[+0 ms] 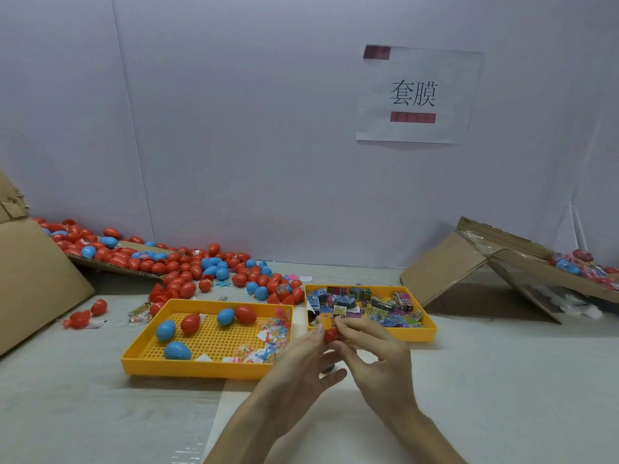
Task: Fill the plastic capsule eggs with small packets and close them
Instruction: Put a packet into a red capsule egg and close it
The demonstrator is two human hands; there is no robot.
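Thumb and forefinger of the left hand curl round one red capsule egg from nine o'clock, and the right hand pinches the same egg from three o'clock, so both hands are clamped on it above the table. A yellow-orange packet stands up from the egg at twelve o'clock. It may sit partly inside the shell, but the fingers cover the seam and I cannot tell.

Just beyond the egg, from twelve to one o'clock, lies the right tray, yellow and heaped with small printed packets. At nine o'clock from the hands sits the left tray, also yellow, with a perforated floor. It holds three blue eggs and two red eggs, with clear toy packets gathered at its right end.

Further out at ten o'clock, a pile of eggs, mostly red with some blue, spills off a cardboard sheet onto the table. At two o'clock a folded cardboard box leans open, with wrapped eggs lying on its far flap. High at twelve o'clock, a paper sign hangs on the white wall.
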